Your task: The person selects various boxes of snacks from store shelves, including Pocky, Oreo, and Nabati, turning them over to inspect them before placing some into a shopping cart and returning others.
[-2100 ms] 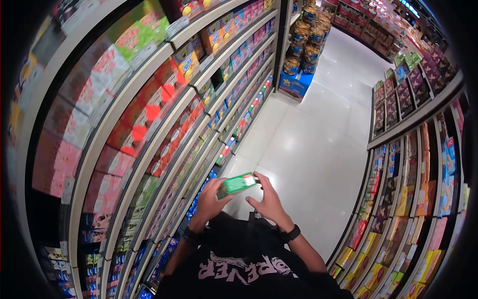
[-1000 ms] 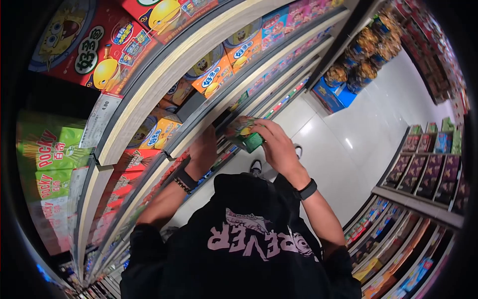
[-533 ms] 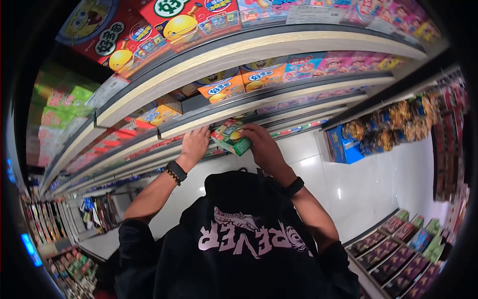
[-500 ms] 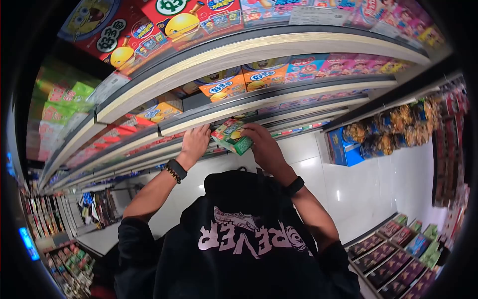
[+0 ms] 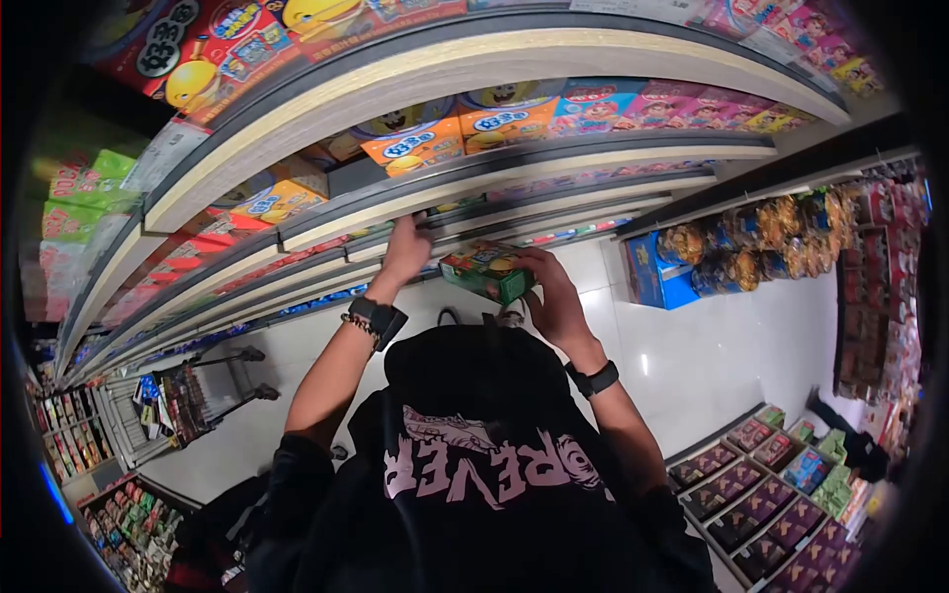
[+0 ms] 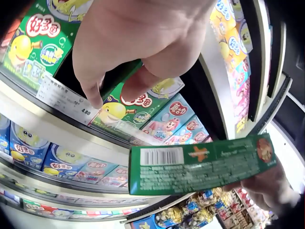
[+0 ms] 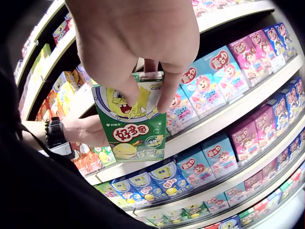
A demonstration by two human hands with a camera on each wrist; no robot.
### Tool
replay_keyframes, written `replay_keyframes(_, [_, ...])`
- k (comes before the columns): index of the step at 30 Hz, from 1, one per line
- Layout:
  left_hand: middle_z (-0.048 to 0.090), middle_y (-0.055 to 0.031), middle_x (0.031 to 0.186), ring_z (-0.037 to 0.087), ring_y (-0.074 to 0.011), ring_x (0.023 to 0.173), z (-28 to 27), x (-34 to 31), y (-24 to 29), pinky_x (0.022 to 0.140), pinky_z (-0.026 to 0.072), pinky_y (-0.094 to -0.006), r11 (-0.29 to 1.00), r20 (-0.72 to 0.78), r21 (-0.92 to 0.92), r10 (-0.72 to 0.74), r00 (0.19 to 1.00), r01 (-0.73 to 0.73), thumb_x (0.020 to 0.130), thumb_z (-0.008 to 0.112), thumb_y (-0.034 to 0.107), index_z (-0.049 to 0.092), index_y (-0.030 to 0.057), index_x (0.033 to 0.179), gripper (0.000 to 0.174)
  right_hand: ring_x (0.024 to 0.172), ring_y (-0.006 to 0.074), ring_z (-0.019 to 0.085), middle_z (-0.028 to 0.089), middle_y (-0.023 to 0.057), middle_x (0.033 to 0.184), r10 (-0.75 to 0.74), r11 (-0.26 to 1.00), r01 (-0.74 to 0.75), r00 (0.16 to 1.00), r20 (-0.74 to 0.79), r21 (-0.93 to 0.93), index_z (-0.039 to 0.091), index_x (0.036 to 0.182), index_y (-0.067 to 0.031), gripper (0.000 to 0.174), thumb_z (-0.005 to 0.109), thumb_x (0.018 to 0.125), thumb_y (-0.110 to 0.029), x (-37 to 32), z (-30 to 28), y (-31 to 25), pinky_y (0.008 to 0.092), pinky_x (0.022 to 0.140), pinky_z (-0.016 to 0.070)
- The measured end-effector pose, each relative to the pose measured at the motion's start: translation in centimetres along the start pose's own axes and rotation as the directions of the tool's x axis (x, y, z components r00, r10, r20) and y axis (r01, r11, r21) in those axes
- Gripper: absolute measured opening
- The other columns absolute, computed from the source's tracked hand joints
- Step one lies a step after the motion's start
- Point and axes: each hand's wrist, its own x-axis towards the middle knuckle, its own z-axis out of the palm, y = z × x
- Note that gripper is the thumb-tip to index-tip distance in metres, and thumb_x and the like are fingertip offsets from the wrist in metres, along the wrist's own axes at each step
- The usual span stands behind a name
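My right hand [image 7: 138, 43] grips a green snack box [image 7: 138, 129] by its top end, fingers and thumb pinching it. A cartoon sponge and a yellow fish show on its front in the right wrist view; its barcode side faces the left wrist camera. In the head view this box is held out in front of the shelves. My left hand [image 6: 143, 33] is at a shelf row, its fingers curled about the left front edge of another green snack box [image 6: 119, 112]. A dark gap lies just left of that box, above a price tag [image 6: 64, 100] reading 4.80.
Blue boxes [image 6: 28, 140] fill the shelf below, and pink and light-blue boxes [image 7: 219, 71] stand to the right. Wooden shelf edges [image 5: 494, 59] jut out above the left hand. A blue display stand [image 5: 652, 272] with gold-wrapped packs and a shopping cart [image 5: 188, 405] stand on the floor.
The person has turned from the aisle to face the shelves. My left hand let go of the held box and reached up into the shelf, while the right hand kept hold of it.
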Motion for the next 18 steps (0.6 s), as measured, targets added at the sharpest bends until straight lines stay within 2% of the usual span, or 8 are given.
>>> replay_keyframes(4, [0.053, -0.0228, 0.132, 0.052, -0.0338, 0.123, 1.9, 1.5, -0.4, 0.099, 0.0419, -0.0362, 0.983, 0.003, -0.171, 0.076, 0.997, -0.074, 0.078, 0.05, -0.005, 0.044, -0.0036, 0.131, 0.054, 0.114, 0.0353, 0.054, 0.051, 0.0141, 0.125, 0.015, 0.998, -0.017, 1.0, -0.026, -0.069, 0.052, 0.117, -0.0063, 0.053, 0.061, 0.07, 0.018, -1.6, -2.0, -0.1, 0.0376, 0.089, 0.0495])
replay_keyframes(7, [0.053, -0.0219, 0.131, 0.055, -0.0308, 0.12, 2.2, 2.0, -1.0, 0.099, 0.043, -0.0345, 0.996, -0.016, -0.073, 0.058, 0.998, -0.059, 0.078, 0.052, -0.004, 0.045, -0.0037, 0.13, 0.053, 0.113, 0.0332, 0.055, 0.051, 0.012, 0.127, 0.094, 0.993, -0.099, 0.992, -0.082, -0.059, 0.051, 0.118, -0.0068, 0.054, 0.059, 0.071, 0.018, -2.5, -2.8, -0.1, 0.0352, 0.086, 0.0519])
replay_keyframes(11, [0.054, -0.0235, 0.129, 0.055, -0.0318, 0.12, 3.3, 2.6, -1.8, 0.095, 0.0452, -0.0355, 0.989, -0.05, -0.08, 0.117, 0.992, -0.121, 0.078, 0.053, -0.002, 0.045, -0.0044, 0.13, 0.053, 0.114, 0.0317, 0.055, 0.051, 0.0114, 0.127, 0.146, 0.987, -0.154, 0.98, -0.134, -0.051, 0.05, 0.119, -0.0072, 0.055, 0.059, 0.071, 0.018, -3.7, -3.3, -0.3, 0.0344, 0.087, 0.0517])
replay_keyframes(13, [0.054, -0.0254, 0.128, 0.055, -0.0334, 0.12, 3.1, 3.1, -2.7, 0.092, 0.0469, -0.037, 0.994, -0.018, -0.04, 0.1, 0.995, -0.1, 0.077, 0.054, -0.001, 0.044, -0.0051, 0.129, 0.053, 0.114, 0.0386, 0.052, 0.052, 0.0147, 0.124, 0.187, 0.982, -0.191, 0.968, -0.168, -0.005, 0.051, 0.116, -0.0055, 0.053, 0.06, 0.069, 0.016, -3.8, -3.3, -0.6, 0.0397, 0.093, 0.0455])
replay_keyframes(14, [0.054, -0.0254, 0.128, 0.055, -0.0334, 0.12, 2.9, 3.3, -3.3, 0.092, 0.0469, -0.037, 0.995, -0.033, -0.032, 0.094, 0.995, -0.095, 0.077, 0.054, -0.001, 0.044, -0.0051, 0.129, 0.053, 0.114, 0.0386, 0.052, 0.052, 0.0147, 0.124, 0.181, 0.983, -0.182, 0.971, -0.157, 0.007, 0.051, 0.116, -0.0055, 0.053, 0.06, 0.069, 0.016, -3.6, -3.2, -0.8, 0.0397, 0.093, 0.0455])
replay_keyframes(16, [0.054, -0.0258, 0.127, 0.054, -0.0341, 0.122, 3.0, 2.6, -3.0, 0.091, 0.0467, -0.037, 0.975, -0.058, -0.046, 0.212, 0.975, -0.215, 0.077, 0.056, 0.002, 0.044, -0.005, 0.129, 0.053, 0.114, 0.0382, 0.053, 0.052, 0.0147, 0.124, 0.178, 0.982, -0.167, 0.972, -0.155, 0.084, 0.051, 0.116, -0.005, 0.053, 0.06, 0.069, 0.016, -3.0, -3.2, -1.7, 0.0395, 0.094, 0.0448])
replay_keyframes(17, [0.052, -0.0239, 0.13, 0.051, -0.0335, 0.124, 2.6, 2.0, -2.3, 0.093, 0.0464, -0.0362, 0.996, -0.009, -0.048, 0.077, 0.997, -0.078, 0.078, 0.054, -0.002, 0.044, -0.0034, 0.129, 0.052, 0.113, 0.0376, 0.053, 0.053, 0.0148, 0.123, 0.16, 0.986, -0.15, 0.976, -0.144, 0.078, 0.052, 0.116, -0.0046, 0.053, 0.061, 0.068, 0.016, -2.5, -3.2, -2.2, 0.0398, 0.093, 0.0458])
replay_keyframes(18, [0.052, -0.0239, 0.13, 0.051, -0.0335, 0.124, 2.6, 1.5, -2.8, 0.093, 0.0464, -0.0362, 0.996, -0.023, -0.049, 0.07, 0.997, -0.071, 0.078, 0.054, -0.002, 0.044, -0.0034, 0.129, 0.052, 0.113, 0.0376, 0.053, 0.053, 0.0148, 0.123, 0.154, 0.986, -0.144, 0.979, -0.13, 0.082, 0.052, 0.116, -0.0046, 0.053, 0.061, 0.068, 0.016, -1.9, -3.0, -2.9, 0.0398, 0.093, 0.0458])
